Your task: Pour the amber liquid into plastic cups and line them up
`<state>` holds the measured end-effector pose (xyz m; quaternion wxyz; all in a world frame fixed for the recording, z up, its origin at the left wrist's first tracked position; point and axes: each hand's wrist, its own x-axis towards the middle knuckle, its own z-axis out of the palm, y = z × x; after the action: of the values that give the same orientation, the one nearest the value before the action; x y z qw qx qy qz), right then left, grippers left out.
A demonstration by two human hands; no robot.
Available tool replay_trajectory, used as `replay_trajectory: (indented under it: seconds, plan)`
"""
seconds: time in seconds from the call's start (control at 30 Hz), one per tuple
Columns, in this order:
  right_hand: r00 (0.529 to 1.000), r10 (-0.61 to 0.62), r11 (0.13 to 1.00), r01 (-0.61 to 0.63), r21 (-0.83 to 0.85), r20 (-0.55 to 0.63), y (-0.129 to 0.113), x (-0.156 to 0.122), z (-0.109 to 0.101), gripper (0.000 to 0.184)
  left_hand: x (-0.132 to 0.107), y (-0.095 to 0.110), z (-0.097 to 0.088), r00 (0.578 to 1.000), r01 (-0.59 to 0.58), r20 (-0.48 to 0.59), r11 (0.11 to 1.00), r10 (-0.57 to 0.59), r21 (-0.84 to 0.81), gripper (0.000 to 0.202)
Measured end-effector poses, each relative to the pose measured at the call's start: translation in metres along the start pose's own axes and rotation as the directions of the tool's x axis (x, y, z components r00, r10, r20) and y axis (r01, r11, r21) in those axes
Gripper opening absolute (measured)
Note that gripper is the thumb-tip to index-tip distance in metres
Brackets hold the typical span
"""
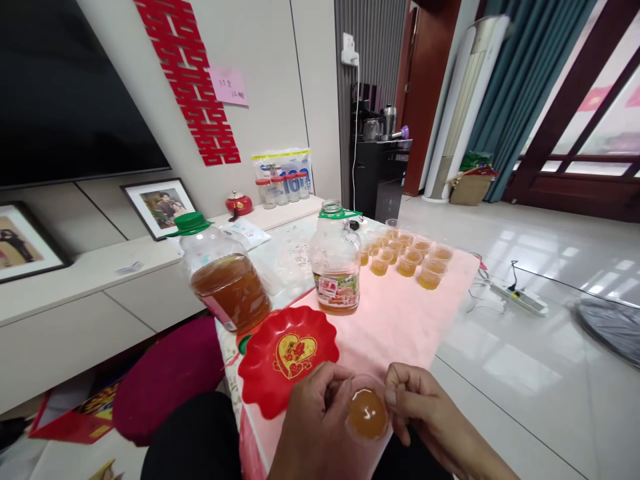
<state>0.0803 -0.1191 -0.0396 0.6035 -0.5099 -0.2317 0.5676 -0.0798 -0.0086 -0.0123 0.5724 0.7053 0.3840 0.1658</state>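
Observation:
A small clear plastic cup of amber liquid is held low over the near edge of the pink-covered table. My left hand grips the cup's left side, thumb and fingers closed at the rim. On the opposite side my right hand pinches the rim between thumb and curled fingers. Just beyond my left hand lies a red scalloped plate with a gold heart. An uncapped plastic jug with a little amber liquid stands behind the plate. Left of it, a fuller jug wears a green cap.
Several filled clear cups stand together at the table's far right. A power strip and cables lie on the tiled floor. To the left are a dark red round stool and a white cabinet bearing picture frames.

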Motion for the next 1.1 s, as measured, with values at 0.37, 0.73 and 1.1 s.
replay_trajectory:
  seconds: [0.37,0.73,1.1]
  plan:
    - [0.981,-0.118,0.993,0.119,0.003,-0.152,-0.019,0.006,-0.042,0.051,0.01,-0.023,0.031,0.98,-0.057,-0.195,0.992,0.034,-0.114,0.081]
    - [0.889,-0.284,0.953,0.303,-0.004,-0.359,-0.054,0.069,-0.114,0.027,0.018,-0.075,0.07,0.976,-0.153,-0.186,0.961,0.111,-0.229,0.072]
    - [0.802,-0.278,0.934,0.354,0.046,-0.529,-0.067,0.128,-0.135,0.032,0.02,-0.086,0.072,0.967,-0.202,-0.198,0.959,0.162,-0.2,0.067]
